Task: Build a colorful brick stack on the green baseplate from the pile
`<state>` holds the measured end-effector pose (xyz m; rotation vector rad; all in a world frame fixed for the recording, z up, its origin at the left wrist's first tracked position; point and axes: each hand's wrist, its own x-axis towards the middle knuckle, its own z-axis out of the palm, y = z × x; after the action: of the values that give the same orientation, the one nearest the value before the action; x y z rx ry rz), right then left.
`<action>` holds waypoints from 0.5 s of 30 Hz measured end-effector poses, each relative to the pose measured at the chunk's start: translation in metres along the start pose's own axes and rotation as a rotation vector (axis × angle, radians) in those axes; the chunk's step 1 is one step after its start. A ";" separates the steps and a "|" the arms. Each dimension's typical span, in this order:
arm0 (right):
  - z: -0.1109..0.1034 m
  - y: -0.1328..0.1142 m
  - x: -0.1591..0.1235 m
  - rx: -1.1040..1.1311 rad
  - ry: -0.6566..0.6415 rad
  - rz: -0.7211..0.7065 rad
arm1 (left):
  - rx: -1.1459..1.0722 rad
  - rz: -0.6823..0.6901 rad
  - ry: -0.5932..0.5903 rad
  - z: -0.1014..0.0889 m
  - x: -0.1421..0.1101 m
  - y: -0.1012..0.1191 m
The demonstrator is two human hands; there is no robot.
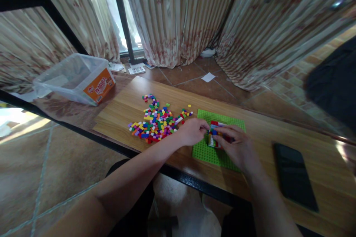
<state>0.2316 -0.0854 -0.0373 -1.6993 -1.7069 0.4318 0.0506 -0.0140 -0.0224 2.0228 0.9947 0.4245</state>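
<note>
A green studded baseplate (203, 153) lies on the wooden board, and a small build of toy bricks (213, 142) in red, white and blue stands on it. My right hand (237, 144) reaches over the plate from the right, its thumb and fingers closed on the build and covering much of it. At the build's left edge is my left hand (191, 131), its fingers curled into a pinch; whatever they hold is too small to make out. Left of the plate spreads a loose pile of colourful toy bricks (158, 124), partly behind my left forearm.
A clear plastic tub (72, 81) with an orange label stands at the far left of the table. To the right of the plate lies a black phone (294, 176). A single yellow brick (189, 106) sits apart behind the pile. Curtains (180, 18) hang beyond the table.
</note>
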 end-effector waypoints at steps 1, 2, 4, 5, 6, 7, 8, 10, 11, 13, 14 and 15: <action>0.001 0.000 0.000 -0.013 -0.001 -0.002 | 0.025 0.009 0.001 -0.001 -0.002 0.002; 0.002 -0.001 0.001 -0.020 0.000 -0.002 | 0.041 0.016 0.000 -0.001 -0.003 0.003; 0.002 -0.001 0.001 -0.027 0.000 0.001 | 0.057 0.036 -0.001 -0.001 -0.006 0.006; 0.002 -0.002 0.002 -0.031 -0.006 0.004 | 0.063 0.050 -0.001 -0.001 -0.008 0.007; 0.002 -0.002 0.003 -0.037 -0.016 0.011 | 0.074 0.066 -0.004 0.000 -0.010 0.008; 0.001 -0.003 0.004 -0.044 -0.028 0.018 | 0.089 0.081 -0.008 0.000 -0.012 0.009; 0.000 -0.004 0.005 -0.049 -0.042 0.026 | 0.106 0.094 -0.014 0.002 -0.014 0.010; -0.002 -0.006 0.007 -0.052 -0.073 0.033 | 0.147 0.100 -0.029 0.004 -0.018 0.012; -0.002 -0.007 0.008 -0.053 -0.085 0.031 | 0.168 0.096 -0.032 0.006 -0.020 0.014; -0.003 -0.008 0.009 -0.055 -0.100 0.028 | 0.216 0.088 -0.018 0.010 -0.023 0.016; -0.003 -0.008 0.010 -0.055 -0.104 0.029 | 0.242 0.088 -0.008 0.012 -0.024 0.016; -0.002 -0.007 0.010 -0.055 -0.103 0.033 | 0.266 0.091 0.004 0.014 -0.025 0.017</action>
<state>0.2285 -0.0767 -0.0285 -1.7738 -1.7814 0.4999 0.0511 -0.0466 -0.0161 2.3133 1.0069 0.3595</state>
